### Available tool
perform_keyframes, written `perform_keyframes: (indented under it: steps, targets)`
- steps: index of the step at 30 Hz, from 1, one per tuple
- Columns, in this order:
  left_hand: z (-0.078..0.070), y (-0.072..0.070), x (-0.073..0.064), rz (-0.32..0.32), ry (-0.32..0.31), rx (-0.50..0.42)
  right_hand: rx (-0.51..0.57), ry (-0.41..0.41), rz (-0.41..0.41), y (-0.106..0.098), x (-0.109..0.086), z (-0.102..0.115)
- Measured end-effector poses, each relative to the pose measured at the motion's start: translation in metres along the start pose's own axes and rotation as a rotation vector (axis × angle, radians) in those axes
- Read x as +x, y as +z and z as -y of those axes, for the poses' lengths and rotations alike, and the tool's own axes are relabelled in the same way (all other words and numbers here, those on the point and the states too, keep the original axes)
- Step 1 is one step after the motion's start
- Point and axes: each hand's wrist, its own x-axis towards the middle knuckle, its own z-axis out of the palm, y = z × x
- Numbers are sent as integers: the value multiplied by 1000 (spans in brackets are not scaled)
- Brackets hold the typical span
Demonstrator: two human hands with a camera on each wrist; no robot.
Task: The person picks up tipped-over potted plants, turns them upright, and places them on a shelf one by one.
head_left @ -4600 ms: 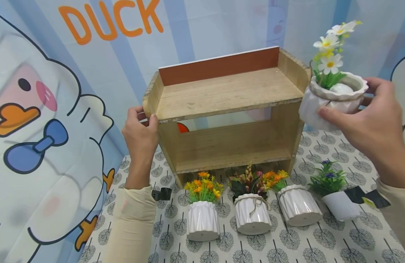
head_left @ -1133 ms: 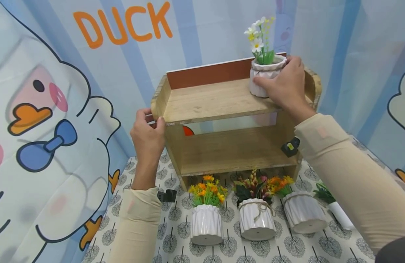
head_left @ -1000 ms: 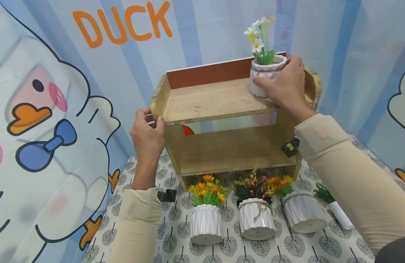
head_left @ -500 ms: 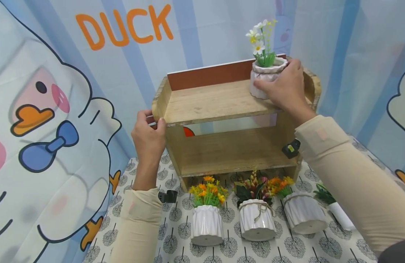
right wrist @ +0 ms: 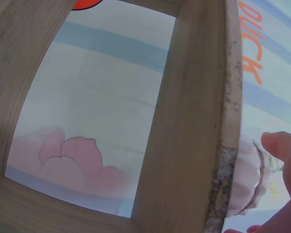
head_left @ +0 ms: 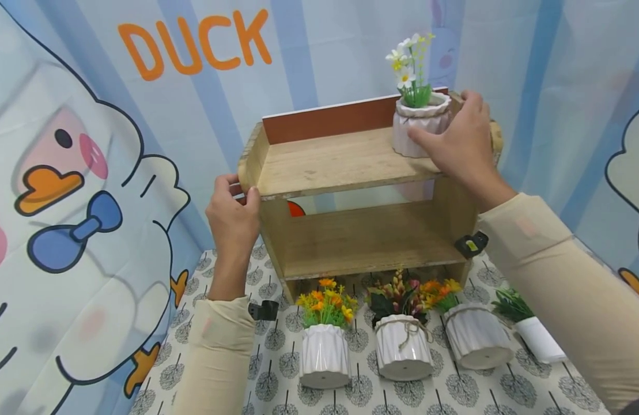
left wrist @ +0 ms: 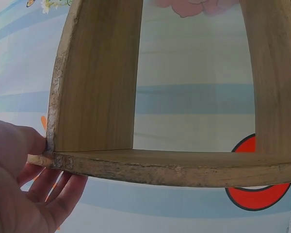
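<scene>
My left hand [head_left: 233, 216] grips the upper left corner of a two-tier wooden shelf [head_left: 324, 161], thumb in front and fingers curled round the side panel; the left wrist view shows this grip closely. A white pleated pot with white daisies [head_left: 420, 127] stands upright at the right end of the top board. Around its right side my right hand [head_left: 464, 138] is spread, thumb in front and fingers behind. In the right wrist view the thumb [right wrist: 281, 145] is apart from the pot's twine-tied rim.
On the tree-patterned tablecloth [head_left: 267, 386] before the shelf stand a pot of orange flowers [head_left: 325, 354], a twine-tied pot of reddish flowers [head_left: 404, 349] and a tilted pot [head_left: 477, 337]. A small white pot with green leaves [head_left: 539, 340] leans farther right. A duck-print curtain [head_left: 350, 52] hangs behind.
The daisy pot went from the air at the right onto the top board. In the last half second my right hand loosened and shifted right off it. My left hand stayed on the shelf.
</scene>
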Motion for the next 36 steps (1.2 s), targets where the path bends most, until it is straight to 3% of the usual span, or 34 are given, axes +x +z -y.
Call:
perform_keyframes:
  steps: [15, 23, 36]
  targets:
    - [0, -3, 2, -5, -17, 6, 73, -104, -7, -18, -33, -4]
    - [2, -4, 3, -16, 3, -1, 123, -106, 20, -29, -52, -12]
    - [2, -8, 2, -14, 0, 10, 69, -118, 14, -44, -71, -30]
